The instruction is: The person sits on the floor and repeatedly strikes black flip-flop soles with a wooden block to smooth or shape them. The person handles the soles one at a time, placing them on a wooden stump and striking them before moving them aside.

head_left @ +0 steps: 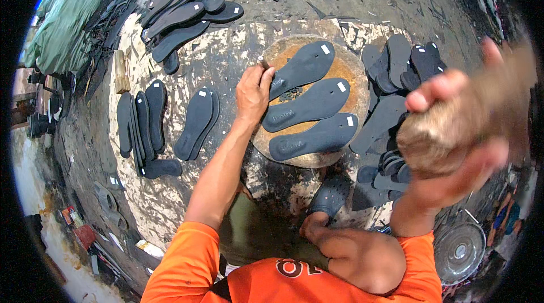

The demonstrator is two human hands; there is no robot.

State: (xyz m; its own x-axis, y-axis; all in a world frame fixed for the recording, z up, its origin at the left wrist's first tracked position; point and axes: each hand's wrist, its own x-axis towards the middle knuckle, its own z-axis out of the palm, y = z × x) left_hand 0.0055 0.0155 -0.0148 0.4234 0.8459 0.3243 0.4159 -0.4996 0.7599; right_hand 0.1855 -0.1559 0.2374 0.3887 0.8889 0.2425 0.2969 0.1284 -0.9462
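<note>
Three dark grey shoe soles [309,105] lie side by side on a round wooden block [334,158], each with a small white sticker near its wide end. My left hand [253,92] is closed around a slim metal punch [262,61], whose top shows above the fingers. That hand rests at the narrow end of the farthest sole [306,65]; the punch's lower tip is hidden. Raised on the right, my right hand [436,190] grips a chunky wooden mallet [436,136], smeared by motion. Dark crumbs [290,94] are scattered between the upper two soles.
More soles lie in groups at the far left [181,22], at the left [150,119], and right of the block [388,65]. A short wood piece [121,71] and scraps surround them. My bent knee [362,257] is close below; a round metal lid [460,252] sits lower right.
</note>
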